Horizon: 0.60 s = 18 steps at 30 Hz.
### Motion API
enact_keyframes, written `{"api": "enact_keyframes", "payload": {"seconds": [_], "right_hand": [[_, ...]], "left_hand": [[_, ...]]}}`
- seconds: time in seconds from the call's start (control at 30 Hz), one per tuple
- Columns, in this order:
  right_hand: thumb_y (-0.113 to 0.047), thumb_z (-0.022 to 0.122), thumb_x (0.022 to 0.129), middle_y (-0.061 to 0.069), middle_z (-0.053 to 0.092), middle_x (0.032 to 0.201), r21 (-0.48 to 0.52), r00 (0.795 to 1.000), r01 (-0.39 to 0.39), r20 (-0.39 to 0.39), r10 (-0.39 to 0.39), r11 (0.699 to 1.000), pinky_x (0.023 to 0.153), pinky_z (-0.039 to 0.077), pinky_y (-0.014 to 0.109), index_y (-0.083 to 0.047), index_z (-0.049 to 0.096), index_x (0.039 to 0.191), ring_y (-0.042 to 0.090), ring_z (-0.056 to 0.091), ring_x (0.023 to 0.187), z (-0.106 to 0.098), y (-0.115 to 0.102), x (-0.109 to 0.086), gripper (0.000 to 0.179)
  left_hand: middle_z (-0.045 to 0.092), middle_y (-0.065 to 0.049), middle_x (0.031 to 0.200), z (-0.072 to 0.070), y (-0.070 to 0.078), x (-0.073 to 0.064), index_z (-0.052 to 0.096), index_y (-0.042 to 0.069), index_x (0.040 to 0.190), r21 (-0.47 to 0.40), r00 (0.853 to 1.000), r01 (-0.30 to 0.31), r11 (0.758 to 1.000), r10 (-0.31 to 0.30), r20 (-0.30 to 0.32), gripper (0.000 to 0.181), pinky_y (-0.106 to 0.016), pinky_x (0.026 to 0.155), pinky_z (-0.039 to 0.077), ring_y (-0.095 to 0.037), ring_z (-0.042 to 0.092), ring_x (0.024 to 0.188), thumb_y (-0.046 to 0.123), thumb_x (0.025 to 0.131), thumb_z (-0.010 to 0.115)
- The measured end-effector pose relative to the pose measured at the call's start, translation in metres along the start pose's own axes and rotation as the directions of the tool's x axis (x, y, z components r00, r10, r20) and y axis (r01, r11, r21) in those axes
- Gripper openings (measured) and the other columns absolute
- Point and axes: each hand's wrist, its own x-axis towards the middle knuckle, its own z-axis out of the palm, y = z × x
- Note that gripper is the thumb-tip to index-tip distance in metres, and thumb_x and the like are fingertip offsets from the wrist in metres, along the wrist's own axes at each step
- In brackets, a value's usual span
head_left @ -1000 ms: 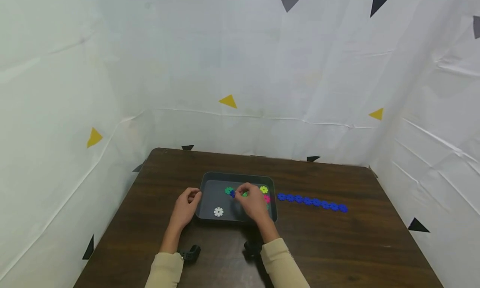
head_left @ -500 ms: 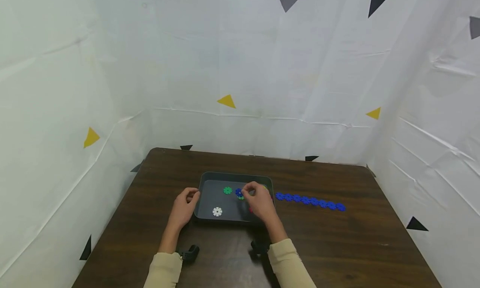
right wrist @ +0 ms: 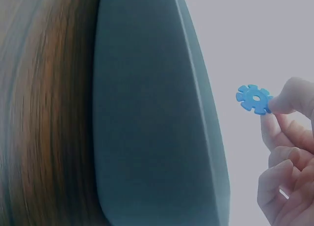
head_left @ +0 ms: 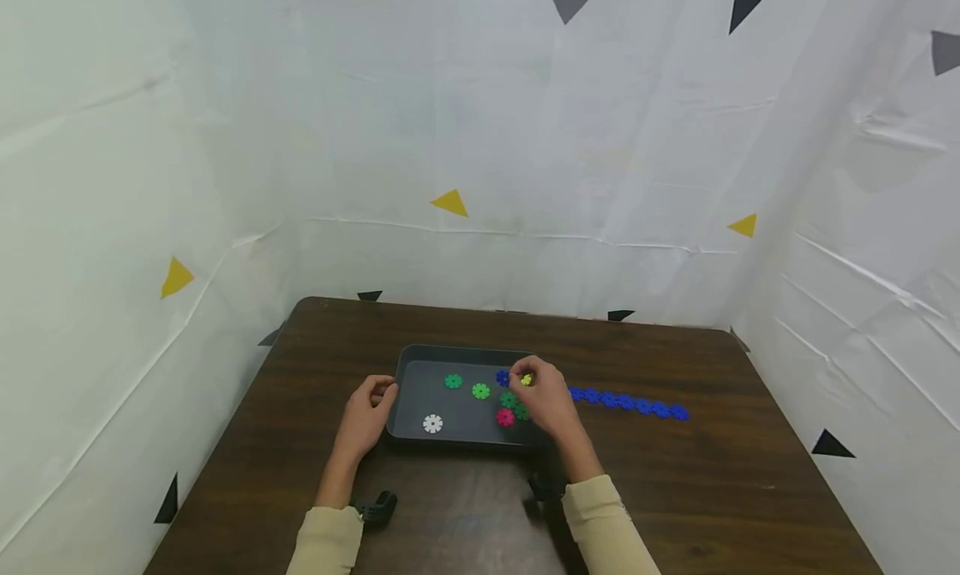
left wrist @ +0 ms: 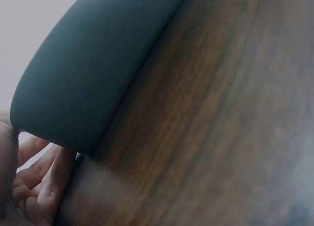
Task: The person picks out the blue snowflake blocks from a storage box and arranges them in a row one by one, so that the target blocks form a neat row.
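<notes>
My right hand (head_left: 549, 398) pinches a blue notched disc (right wrist: 248, 100), flower-shaped with a hole at its middle, between thumb and index finger. In the head view this hand hovers over the right part of the dark grey tray (head_left: 416, 398), and the disc juts out left of the fingertips. My left hand (head_left: 363, 421) holds the tray's left side by the rim, with thumb and fingers around its wall in the left wrist view. Inside the tray lie a white disc (head_left: 432, 424), several green discs (head_left: 481, 391), a pink disc (head_left: 506, 417) and a yellow disc (head_left: 527, 380), partly hidden by the right hand.
A row of several blue discs (head_left: 626, 402) runs rightward on the brown wooden table (head_left: 720, 483), just right of the tray; the right hand covers its near end. White sheeting (head_left: 525, 142) with coloured triangles stands behind the table and along both sides.
My right hand has moved right across the tray with the blue disc, uncovering the green and pink discs and covering the row's left end. The left hand stays at the tray's rim.
</notes>
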Motion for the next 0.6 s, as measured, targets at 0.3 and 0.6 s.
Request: {"api": "enact_keyframes", "payload": {"seconds": [0.3, 0.6], "right_hand": [[-0.022, 0.073, 0.101, 0.007, 0.071, 0.105, -0.023, 0.998, -0.044, -0.043, 0.043, 0.999, 0.070, 0.047, 0.034, -0.013, 0.073, 0.108, 0.022, 0.058, 0.085, -0.027, 0.006, -0.006, 0.012], [-0.021, 0.071, 0.103, 0.010, 0.071, 0.106, -0.015, 0.995, -0.046, -0.090, 0.045, 0.999, 0.076, 0.050, 0.034, -0.009, 0.071, 0.109, 0.023, 0.062, 0.091, -0.050, 0.025, -0.008, 0.013]], "left_hand": [[0.068, -0.013, 0.137, 0.000, -0.001, -0.001, 0.059, 0.014, 0.144, -0.006, 1.000, 0.002, 1.000, -0.002, -0.018, 0.040, -0.051, 0.097, 0.055, -0.029, 0.067, 0.117, 0.037, 0.112, 0.060], [0.068, -0.012, 0.139, 0.001, -0.001, 0.000, 0.058, 0.016, 0.146, 0.008, 1.000, 0.008, 1.000, -0.008, -0.017, 0.041, -0.049, 0.096, 0.056, -0.029, 0.068, 0.117, 0.038, 0.112, 0.059]]}}
